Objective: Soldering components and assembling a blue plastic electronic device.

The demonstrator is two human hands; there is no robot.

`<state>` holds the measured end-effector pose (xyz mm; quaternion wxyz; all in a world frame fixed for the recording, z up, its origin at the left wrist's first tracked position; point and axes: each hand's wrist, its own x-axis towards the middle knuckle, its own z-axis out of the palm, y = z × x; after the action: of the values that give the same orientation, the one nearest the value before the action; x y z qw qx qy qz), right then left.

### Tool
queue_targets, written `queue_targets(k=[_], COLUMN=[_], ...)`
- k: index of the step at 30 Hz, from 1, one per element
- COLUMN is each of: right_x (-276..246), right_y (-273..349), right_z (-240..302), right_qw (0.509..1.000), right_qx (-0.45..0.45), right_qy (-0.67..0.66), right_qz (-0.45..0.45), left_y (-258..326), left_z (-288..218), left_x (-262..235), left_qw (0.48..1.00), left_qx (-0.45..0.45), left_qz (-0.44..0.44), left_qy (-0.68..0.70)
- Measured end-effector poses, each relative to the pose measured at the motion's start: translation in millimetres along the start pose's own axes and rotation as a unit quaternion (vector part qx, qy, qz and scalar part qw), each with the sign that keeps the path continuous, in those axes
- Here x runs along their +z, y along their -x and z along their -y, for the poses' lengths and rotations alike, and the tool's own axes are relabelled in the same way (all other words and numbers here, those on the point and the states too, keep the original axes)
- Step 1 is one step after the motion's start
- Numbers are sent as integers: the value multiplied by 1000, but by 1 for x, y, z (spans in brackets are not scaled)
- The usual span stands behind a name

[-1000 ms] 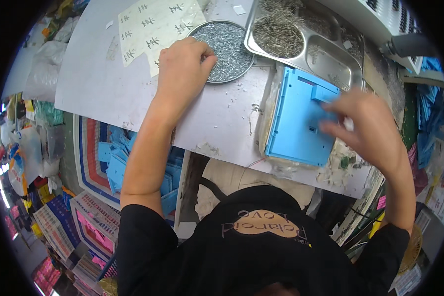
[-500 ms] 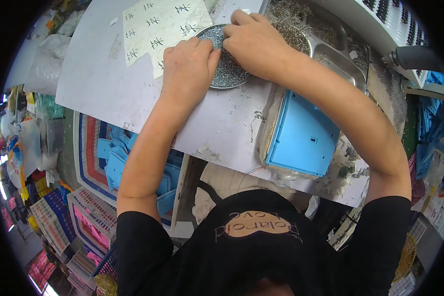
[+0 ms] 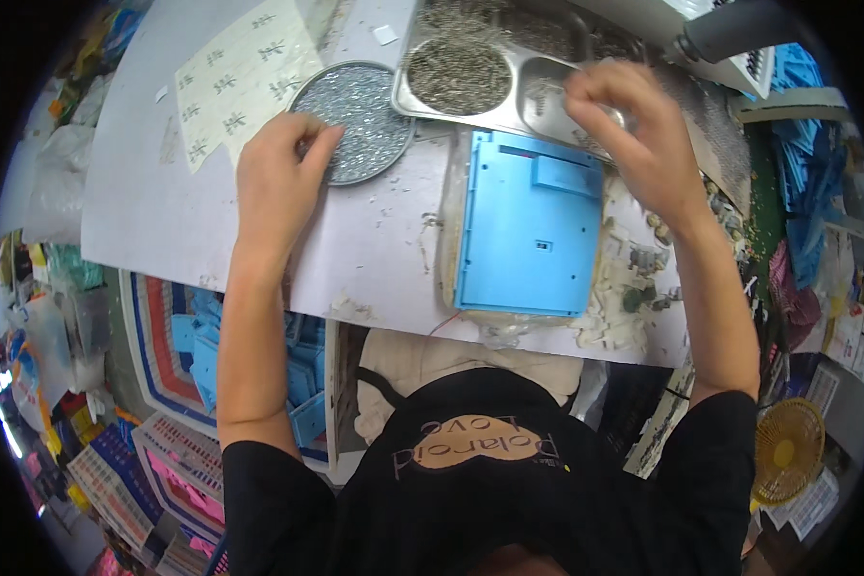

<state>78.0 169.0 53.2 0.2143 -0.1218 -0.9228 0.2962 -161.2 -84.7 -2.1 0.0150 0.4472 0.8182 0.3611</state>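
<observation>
The person's left hand [image 3: 276, 182] lay on the grey worktop [image 3: 163, 211] with its fingertips [image 3: 315, 142] resting on the near rim of a round shallow dish of small screws [image 3: 355, 120]. Its grip was loose, fingers bent and slightly spread, and I could not tell whether anything was pinched under them. The right hand [image 3: 634, 134] hung above the near right compartment of a steel divided tray [image 3: 509, 72], fingers drawn together toward the thumb as if closed on something tiny; what it held, if anything, was too small to make out. The tray's other compartments held heaps of small dark metal parts.

Between the two hands, just in front of the tray, a blue plastic housing [image 3: 528, 226] lay flat on the worktop, its back panel upward, resting on a clear plastic bag. A sheet of pale labels [image 3: 240, 72] lay beside the dish on the left, touching its edge. Scraps and small bits littered the worktop to the right of the housing, under the right forearm. More blue housings [image 3: 197, 346] were stacked in a bin below the worktop's near edge.
</observation>
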Motion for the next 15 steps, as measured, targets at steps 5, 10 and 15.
queue_targets(k=[5, 10, 15], right_x=[-2, -2, -10], right_y=[56, 53, 42], right_z=[-25, -24, -21], right_qw=[992, 995, 994], right_qx=[122, 89, 22], right_qy=[33, 54, 89], right_qz=[-27, 5, 53], left_y=[17, 27, 32], left_z=[-26, -48, -50], left_x=[13, 11, 15], left_qw=[994, 982, 976], left_qx=[19, -16, -51], left_qz=[56, 127, 123], left_qy=[94, 136, 173])
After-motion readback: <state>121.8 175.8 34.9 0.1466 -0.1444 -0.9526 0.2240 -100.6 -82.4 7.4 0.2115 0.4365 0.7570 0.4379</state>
